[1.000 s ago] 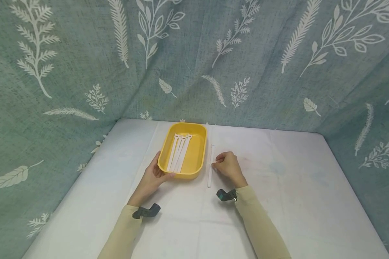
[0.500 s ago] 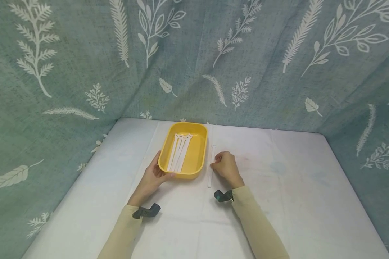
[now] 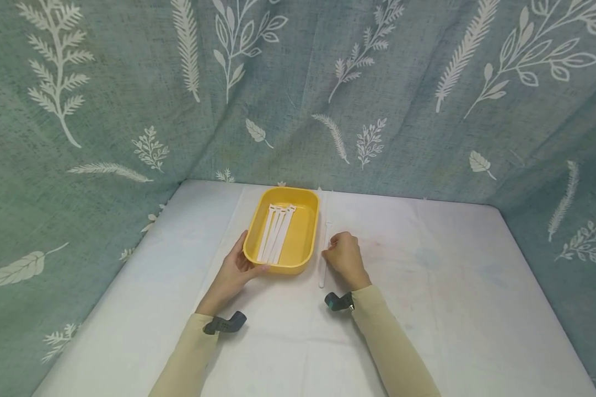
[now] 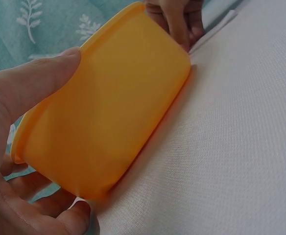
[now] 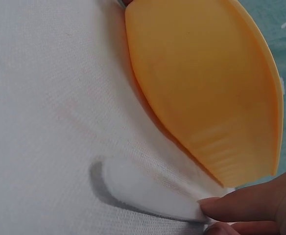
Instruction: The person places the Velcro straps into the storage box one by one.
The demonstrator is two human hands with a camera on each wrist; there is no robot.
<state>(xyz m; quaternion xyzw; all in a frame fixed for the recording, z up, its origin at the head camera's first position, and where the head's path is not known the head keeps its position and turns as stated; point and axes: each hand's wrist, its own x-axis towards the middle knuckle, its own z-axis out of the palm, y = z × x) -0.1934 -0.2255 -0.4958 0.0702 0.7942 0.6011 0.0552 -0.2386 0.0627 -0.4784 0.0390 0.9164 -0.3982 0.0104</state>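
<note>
The yellow plastic tray [image 3: 305,231] stands on the white-covered table, with several white hook-and-loop cable ties [image 3: 276,234] lying side by side on the left of its floor. My left hand [image 3: 231,278] grips its near left corner. In the left wrist view the thumb [image 4: 59,71] lies on the rim and the fingers curl around the end and underside. To the right of the tray, my right hand [image 3: 346,256] pinches another white cable tie [image 3: 323,273] around its middle. Its rounded end [image 5: 128,181] shows a shadow along its edge in the right wrist view.
A white cloth [image 3: 456,309] covers the table. Blue-green curtains [image 3: 288,99] with white leaf prints enclose its back and sides. Dark wrist cameras are strapped at the left cuff [image 3: 225,323] and right cuff [image 3: 339,301].
My right hand and forearm have shifted slightly left, the fingertips closing in on the single cable tie. The left hand and tray keep their place.
</note>
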